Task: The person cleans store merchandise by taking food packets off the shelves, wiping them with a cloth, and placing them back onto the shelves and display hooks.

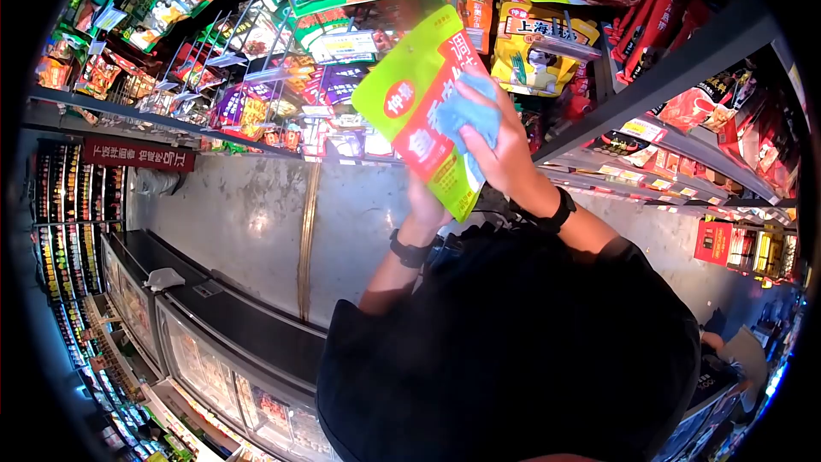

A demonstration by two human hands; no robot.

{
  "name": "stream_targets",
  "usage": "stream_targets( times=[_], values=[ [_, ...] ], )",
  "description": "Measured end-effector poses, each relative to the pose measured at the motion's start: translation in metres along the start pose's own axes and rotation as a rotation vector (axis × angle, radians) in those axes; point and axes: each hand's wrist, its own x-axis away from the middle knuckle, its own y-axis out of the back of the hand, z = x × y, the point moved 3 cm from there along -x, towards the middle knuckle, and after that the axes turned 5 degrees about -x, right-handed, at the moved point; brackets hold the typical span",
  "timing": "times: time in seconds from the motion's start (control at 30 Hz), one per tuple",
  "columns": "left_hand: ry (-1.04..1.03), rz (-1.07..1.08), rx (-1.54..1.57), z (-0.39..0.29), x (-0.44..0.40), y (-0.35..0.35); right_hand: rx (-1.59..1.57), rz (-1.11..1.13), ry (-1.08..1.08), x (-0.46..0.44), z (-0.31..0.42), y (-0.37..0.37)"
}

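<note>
A green and red seasoning packet is held up at a tilt in front of the hanging racks. My left hand grips its lower edge, with most of the fingers hidden behind the packet. Bunched in my right hand is a light blue cloth, pressed against the packet's printed front on its right side. A dark band circles each wrist. Just beyond the packet, other bags hang on hooks, among them a yellow packet to the right.
A dark shelf frame slants down on the right, close to my right forearm. Behind to the left stand glass-fronted freezer cases with a black top. Shelves of jars line the far left. Part of another person shows at lower right.
</note>
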Motion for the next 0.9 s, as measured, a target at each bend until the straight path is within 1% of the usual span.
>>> stream_targets(
  times=[0.1, 0.13, 0.27, 0.37, 0.5, 0.53, 0.57, 0.63, 0.7, 0.77, 0.87, 0.9],
  values=[
    [-0.038, -0.008, -0.101, -0.002, -0.004, 0.010, 0.119, 0.129, 0.084, 0.017, 0.010, -0.007],
    [-0.051, -0.014, -0.128, -0.001, -0.005, 0.014, 0.082, 0.184, 0.155, 0.025, 0.003, -0.010],
    [-0.076, -0.038, -0.209, 0.003, -0.006, 0.014, 0.002, 0.294, 0.234, 0.026, 0.007, -0.017],
    [-0.076, -0.052, -0.219, 0.010, -0.009, 0.010, 0.038, 0.223, 0.198, 0.007, 0.005, -0.011],
    [-0.090, -0.105, -0.121, 0.026, -0.008, 0.019, -0.093, 0.019, -0.043, 0.000, -0.015, -0.012],
    [-0.142, -0.081, -0.202, 0.023, -0.010, 0.020, -0.016, 0.024, -0.058, 0.002, -0.010, -0.012],
    [-0.192, -0.053, -0.281, 0.020, -0.011, 0.020, -0.124, 0.019, -0.020, 0.008, -0.013, -0.016],
    [-0.259, -0.022, -0.399, 0.014, -0.012, 0.018, 0.029, 0.126, 0.074, 0.021, -0.002, -0.017],
    [-0.225, -0.042, -0.377, 0.008, -0.012, 0.018, -0.124, 0.241, 0.004, 0.031, 0.015, -0.022],
    [-0.166, -0.075, -0.331, 0.009, -0.011, 0.021, -0.055, 0.257, 0.182, 0.018, 0.012, -0.022],
    [-0.057, -0.155, -0.283, 0.022, -0.007, 0.036, 0.050, 0.191, 0.136, -0.006, 0.014, -0.014],
    [-0.041, -0.164, -0.268, 0.028, -0.009, 0.039, 0.040, 0.148, 0.105, -0.012, 0.010, -0.013]
  ],
)
